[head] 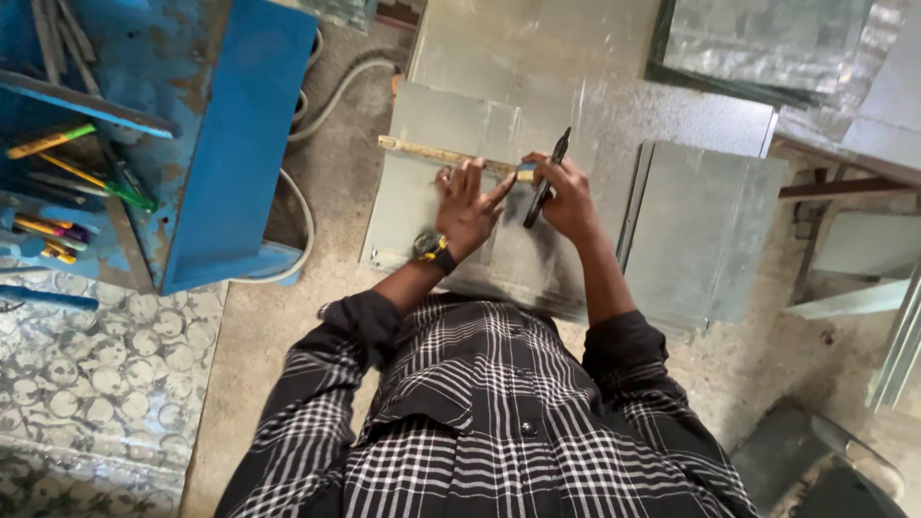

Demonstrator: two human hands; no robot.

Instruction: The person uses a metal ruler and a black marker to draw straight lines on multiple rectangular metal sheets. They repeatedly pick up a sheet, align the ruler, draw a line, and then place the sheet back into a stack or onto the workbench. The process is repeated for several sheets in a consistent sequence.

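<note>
Concrete floor (288, 384) carries a grey metal sheet (422, 201), and both hands work on it. Left hand (467, 206), watch (432, 249) on its wrist, lies flat with fingers spread, pressing a wooden ruler (432, 152) onto the sheet. Right hand (566, 197) is closed around a dark marker (547, 177), tip down beside the ruler's near end; whether the tip touches metal is hard to tell. Just right of the hands lies a second sheet (705, 230), with more sheets beyond. Both sleeves are black-and-white plaid. Far left stands a blue rack (240, 125) with pencils and tools (77, 177) on its shelves; a pale hose (331, 96) curls behind it
</note>
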